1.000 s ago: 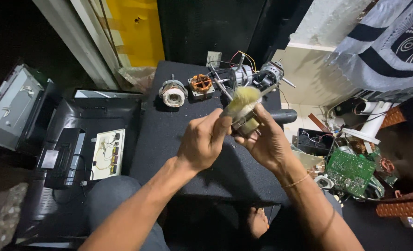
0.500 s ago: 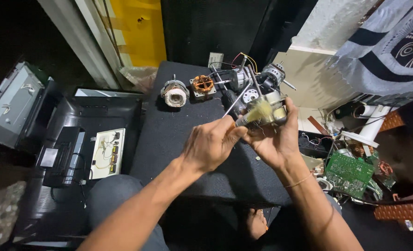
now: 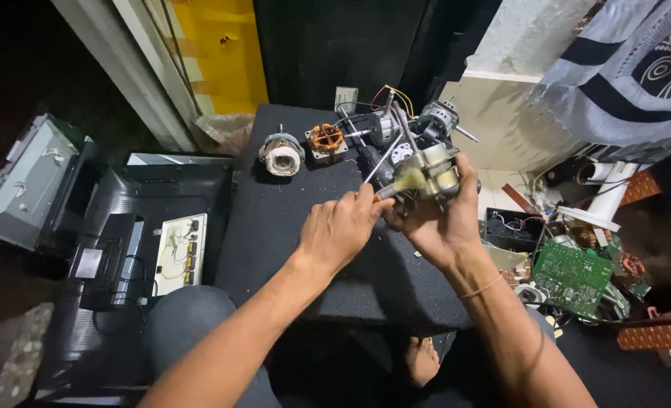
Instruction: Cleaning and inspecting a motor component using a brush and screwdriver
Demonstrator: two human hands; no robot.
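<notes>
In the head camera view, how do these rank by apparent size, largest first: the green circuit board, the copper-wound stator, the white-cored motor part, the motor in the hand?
1. Green circuit board.
2. Motor in the right hand, though partly covered and nearer the camera, so unsure.
3. White-cored motor part.
4. Copper-wound stator, nearly alike with the third.

Black mat (image 3: pixel 290 227); green circuit board (image 3: pixel 573 276); yellow door panel (image 3: pixel 218 53).

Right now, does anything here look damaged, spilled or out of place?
Yes. Motor parts lie taken apart on the black table, a bare green circuit board sits in clutter at the right, and an opened device shows its wiring. The right hand holds a motor; the left hand holds a tool.
</notes>
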